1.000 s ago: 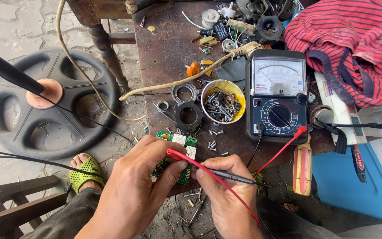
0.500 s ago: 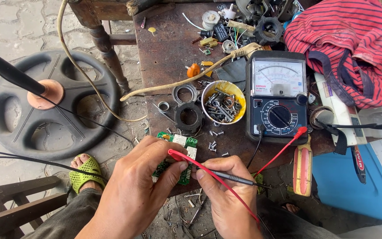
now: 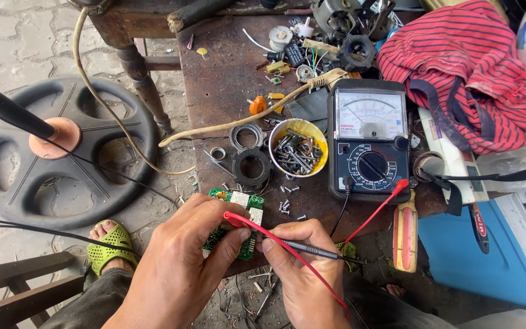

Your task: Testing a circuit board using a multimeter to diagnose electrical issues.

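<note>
My left hand [image 3: 181,268] holds a small green circuit board [image 3: 243,207] at the near edge of the worn workbench [image 3: 214,91], with the red test probe [image 3: 245,220] pinched against it. My right hand [image 3: 302,268] grips the black test probe [image 3: 312,248], its tip pointing at the board. Red and black leads run up to the black analog multimeter [image 3: 369,143], which lies flat on the bench to the right.
A yellow bowl of screws [image 3: 296,149], metal rings [image 3: 248,135] and loose screws lie beside the board. A striped red cloth [image 3: 467,73], a red-handled screwdriver [image 3: 406,234] and a blue box [image 3: 470,256] are at right. A round black fan base [image 3: 62,152] sits on the paving at left.
</note>
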